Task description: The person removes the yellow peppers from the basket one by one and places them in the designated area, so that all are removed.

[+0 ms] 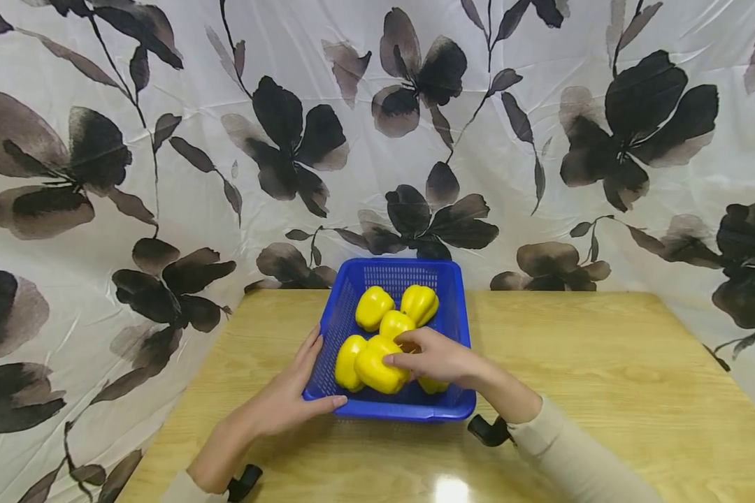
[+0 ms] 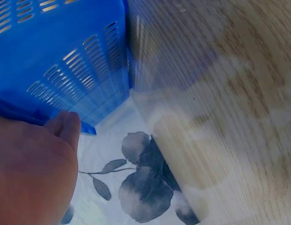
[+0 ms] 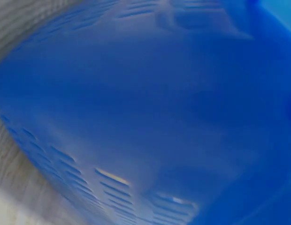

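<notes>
A blue slotted basket (image 1: 403, 412) holds several yellow bell peppers (image 1: 374, 308). Inside it, toward the near side, my right hand (image 1: 437, 355) has its thumb and fingers around a yellow pepper (image 1: 379, 366) that overlaps another at its left. My left hand (image 1: 283, 398) grips the basket's left near corner, thumb on the front rim and fingers along the outer left side. The left wrist view shows that hand (image 2: 37, 164) against the basket's slotted wall (image 2: 84, 61). Only the basket's blue wall (image 3: 136, 103) fills most of the right wrist view; the right hand is hidden there.
The basket stands on a light wooden table (image 1: 579, 363), near its far edge. Behind hangs a white cloth (image 1: 365, 161) with dark flower prints. Black wrist camera mounts show at the left wrist (image 1: 245, 482) and right wrist (image 1: 489, 430).
</notes>
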Demonstrator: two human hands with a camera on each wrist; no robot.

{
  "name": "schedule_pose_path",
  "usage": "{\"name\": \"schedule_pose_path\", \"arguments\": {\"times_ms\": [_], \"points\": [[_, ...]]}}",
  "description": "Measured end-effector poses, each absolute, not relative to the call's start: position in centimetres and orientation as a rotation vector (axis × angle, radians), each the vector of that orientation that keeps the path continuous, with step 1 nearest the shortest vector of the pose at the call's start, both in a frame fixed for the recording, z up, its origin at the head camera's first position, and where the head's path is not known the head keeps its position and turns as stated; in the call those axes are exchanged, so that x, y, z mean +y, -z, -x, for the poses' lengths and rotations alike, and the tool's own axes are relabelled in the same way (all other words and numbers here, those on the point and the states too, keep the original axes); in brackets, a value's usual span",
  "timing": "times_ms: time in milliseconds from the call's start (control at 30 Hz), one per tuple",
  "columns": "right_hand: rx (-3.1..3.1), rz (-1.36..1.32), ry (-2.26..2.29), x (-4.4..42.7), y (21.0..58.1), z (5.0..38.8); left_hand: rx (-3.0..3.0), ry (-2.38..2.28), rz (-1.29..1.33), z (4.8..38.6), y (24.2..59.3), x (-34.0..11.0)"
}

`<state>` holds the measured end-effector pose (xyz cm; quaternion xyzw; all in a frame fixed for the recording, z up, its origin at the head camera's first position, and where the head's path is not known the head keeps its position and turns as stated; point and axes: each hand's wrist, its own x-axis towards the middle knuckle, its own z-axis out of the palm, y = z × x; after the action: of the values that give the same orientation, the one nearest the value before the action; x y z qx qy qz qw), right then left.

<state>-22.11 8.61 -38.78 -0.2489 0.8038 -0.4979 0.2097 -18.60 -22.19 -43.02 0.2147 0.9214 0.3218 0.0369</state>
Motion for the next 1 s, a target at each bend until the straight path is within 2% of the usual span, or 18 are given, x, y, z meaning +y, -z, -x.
{"name": "schedule_pose_path", "arguments": {"times_ms": [467, 1000], "points": [[1.998, 0.593, 1.683, 11.4, 37.2, 23.1, 2.844, -0.974, -0.684, 18.9, 42.5, -22.1], [2.116, 0.561, 1.679, 14.8, 36.4, 22.9, 2.855, -0.972, -0.662, 18.7, 43.2, -22.2]]}}
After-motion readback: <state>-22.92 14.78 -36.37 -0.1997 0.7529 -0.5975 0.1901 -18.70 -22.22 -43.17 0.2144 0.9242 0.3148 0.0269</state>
